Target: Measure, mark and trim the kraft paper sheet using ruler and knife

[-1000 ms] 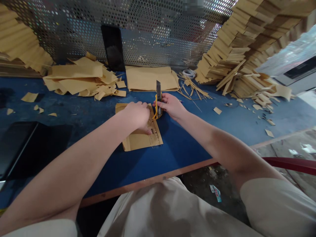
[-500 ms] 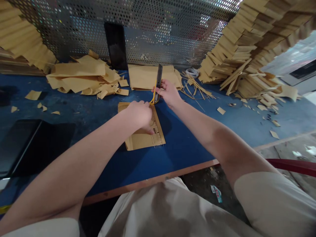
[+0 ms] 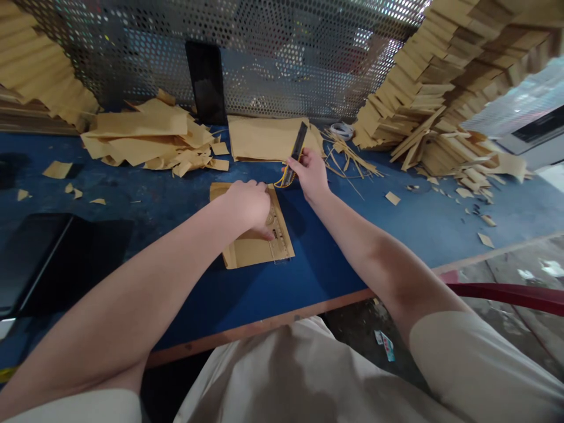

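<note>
My left hand point(image 3: 249, 205) presses a clear ruler point(image 3: 278, 238) onto a brown paper envelope point(image 3: 251, 251), its fingers bent and partly hidden behind the back of the hand. The ruler lies along the envelope's right side. In my right hand point(image 3: 314, 173) is a black and yellow utility knife point(image 3: 296, 154), tilted with its upper end to the right, just off the envelope's upper right corner. A thin yellow curve shows by the knife's lower end; whether it is a paper strip or part of the knife, I cannot tell.
Behind the hands lie a flat stack of brown paper point(image 3: 262, 138), loose paper pieces point(image 3: 150, 132) and thin paper strips point(image 3: 350, 155). Tall paper stacks point(image 3: 409, 88) rise at the right. A phone point(image 3: 206, 82) leans on the perforated metal panel point(image 3: 282, 70). A black object point(image 3: 39, 252) sits at left.
My right hand has shifted a little right and toward me, and the utility knife has gone from nearly upright to leaning right. My left hand, ruler and envelope stay in place.
</note>
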### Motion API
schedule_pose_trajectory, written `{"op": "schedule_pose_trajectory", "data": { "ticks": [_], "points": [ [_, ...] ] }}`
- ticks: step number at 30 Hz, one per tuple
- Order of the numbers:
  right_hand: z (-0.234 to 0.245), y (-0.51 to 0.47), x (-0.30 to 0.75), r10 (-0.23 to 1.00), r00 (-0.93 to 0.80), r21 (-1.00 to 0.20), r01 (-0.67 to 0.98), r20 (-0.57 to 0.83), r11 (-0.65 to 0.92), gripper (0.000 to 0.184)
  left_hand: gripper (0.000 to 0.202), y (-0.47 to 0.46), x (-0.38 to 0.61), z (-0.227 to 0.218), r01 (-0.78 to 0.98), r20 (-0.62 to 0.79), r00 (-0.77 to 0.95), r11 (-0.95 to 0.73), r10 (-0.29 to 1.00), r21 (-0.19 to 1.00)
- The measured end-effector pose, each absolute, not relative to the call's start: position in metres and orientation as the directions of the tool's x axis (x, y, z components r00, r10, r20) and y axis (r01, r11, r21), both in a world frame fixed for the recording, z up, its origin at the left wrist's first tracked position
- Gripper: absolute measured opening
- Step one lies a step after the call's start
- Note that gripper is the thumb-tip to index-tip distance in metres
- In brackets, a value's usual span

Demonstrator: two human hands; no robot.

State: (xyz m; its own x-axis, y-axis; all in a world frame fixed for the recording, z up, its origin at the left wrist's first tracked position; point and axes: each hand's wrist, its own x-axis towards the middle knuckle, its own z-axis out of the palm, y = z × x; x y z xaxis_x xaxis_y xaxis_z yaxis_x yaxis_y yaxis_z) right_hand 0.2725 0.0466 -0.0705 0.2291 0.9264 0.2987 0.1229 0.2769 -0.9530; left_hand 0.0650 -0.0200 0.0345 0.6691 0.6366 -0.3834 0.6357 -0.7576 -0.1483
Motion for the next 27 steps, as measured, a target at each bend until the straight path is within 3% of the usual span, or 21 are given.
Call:
{"op": "schedule_pose_trajectory", "data": {
  "ticks": [5,18,23,27],
  "points": [
    [-0.070,0.040,0.264,0.965,0.139,-0.966,0.167,0.221,0.197,0.065,0.093,-0.020,0.065,0.033,0.634,-0.376,0.676,-0.760,0.634,-0.142],
    [-0.073,0.056,0.266,0.894,0.070,-0.854,0.338,0.442,0.395,0.074,0.090,-0.019,0.064,0.032,0.639,-0.365,0.682,-0.759,0.634,-0.125],
    [-0.058,0.033,0.251,0.836,0.082,-0.783,0.411,0.542,0.467,0.050,0.093,-0.017,0.064,0.031,0.631,-0.366,0.688,-0.766,0.627,-0.125],
    [-0.052,0.017,0.247,0.839,0.094,-0.786,0.417,0.536,0.456,0.038,0.091,-0.017,0.064,0.034,0.644,-0.398,0.667,-0.756,0.630,-0.118]
  ]
}}
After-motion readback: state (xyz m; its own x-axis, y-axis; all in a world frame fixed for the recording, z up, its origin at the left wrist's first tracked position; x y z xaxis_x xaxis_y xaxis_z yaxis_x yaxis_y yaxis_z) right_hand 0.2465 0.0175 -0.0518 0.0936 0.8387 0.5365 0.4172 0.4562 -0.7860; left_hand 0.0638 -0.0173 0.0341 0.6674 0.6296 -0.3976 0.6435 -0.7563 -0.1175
